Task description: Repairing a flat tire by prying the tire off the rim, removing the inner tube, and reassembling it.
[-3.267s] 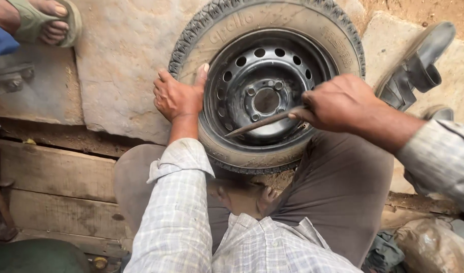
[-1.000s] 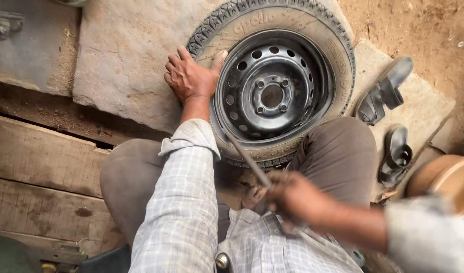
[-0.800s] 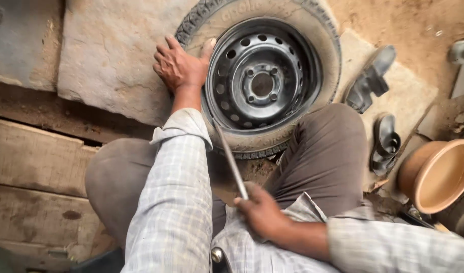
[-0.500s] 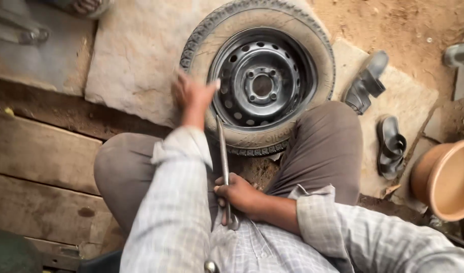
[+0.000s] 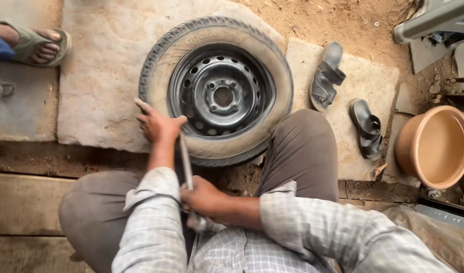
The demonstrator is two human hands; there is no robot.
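Right grip (image 5: 204, 198) closed round metal bar (image 5: 185, 161) at lower centre, bar tip at the near bead of tyre (image 5: 217, 91) lying flat centre frame; left grip (image 5: 158, 125) open, pressing sidewall; tyre apparently still fully seated on black rim (image 5: 222, 96), levering barely begun.

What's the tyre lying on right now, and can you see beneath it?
The tyre lies flat on a pale stone slab, its near edge over the slab's front. The left hand rests on its sidewall. Nothing beneath the wheel is visible; tyre and black rim cover it.
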